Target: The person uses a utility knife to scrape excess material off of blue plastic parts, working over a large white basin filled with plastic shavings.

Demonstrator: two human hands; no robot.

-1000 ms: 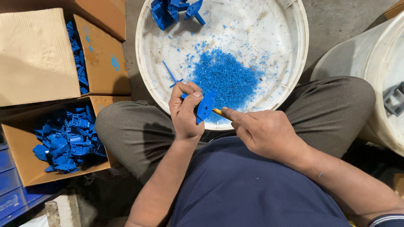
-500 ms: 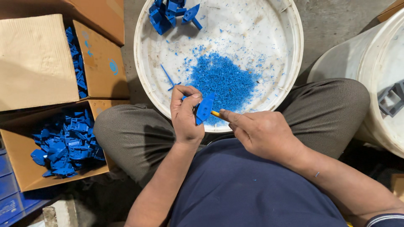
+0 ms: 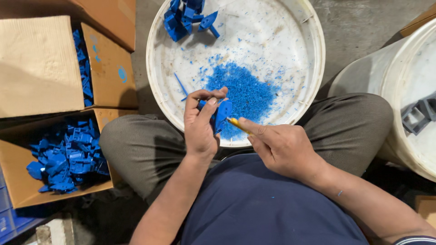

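Blue plastic part being trimmed over a white tub.
The blue plastic part (image 3: 221, 113) is being pinched in the curled left hand (image 3: 200, 129) above the white tub (image 3: 313, 81)'s near rim; a yellow-handled blade (image 3: 237, 124) is being gripped by the closed right hand (image 3: 284, 147).

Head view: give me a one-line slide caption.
Left hand holds a blue plastic part while right hand applies a yellow-handled tool over a white tub of blue shavings.

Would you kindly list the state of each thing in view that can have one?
left hand: closed around a blue plastic part
right hand: gripping a yellow-handled tool, tip at the part
white tub: open, holding blue shavings and a few loose blue parts
near cardboard box: open, partly filled with blue parts
far cardboard box: flaps open, blue parts inside
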